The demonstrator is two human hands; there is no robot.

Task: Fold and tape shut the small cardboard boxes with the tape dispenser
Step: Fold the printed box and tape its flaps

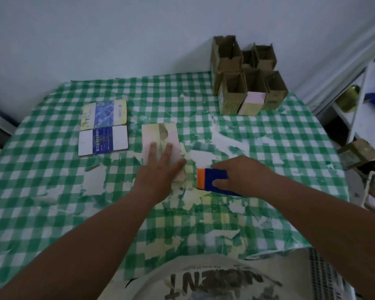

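While right hand (245,174) grips the blue-orange tape dispenser (212,180) mid-table, thumb on its side, left hand (160,169) presses flat, fingers spread, on the pink cardboard box (160,141) just beside it. Two printed flat cartons (103,126) toward left edge. Open brown boxes (247,79) clustered at far right corner of the checked tablecloth (52,202).

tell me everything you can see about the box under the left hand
The small box is pale pink with yellowish ends and a brownish seam of tape or flap down its middle. It looks like cardboard, lying flat on the checked tablecloth near the table's middle. The left hand presses on its near end with straight fingers.
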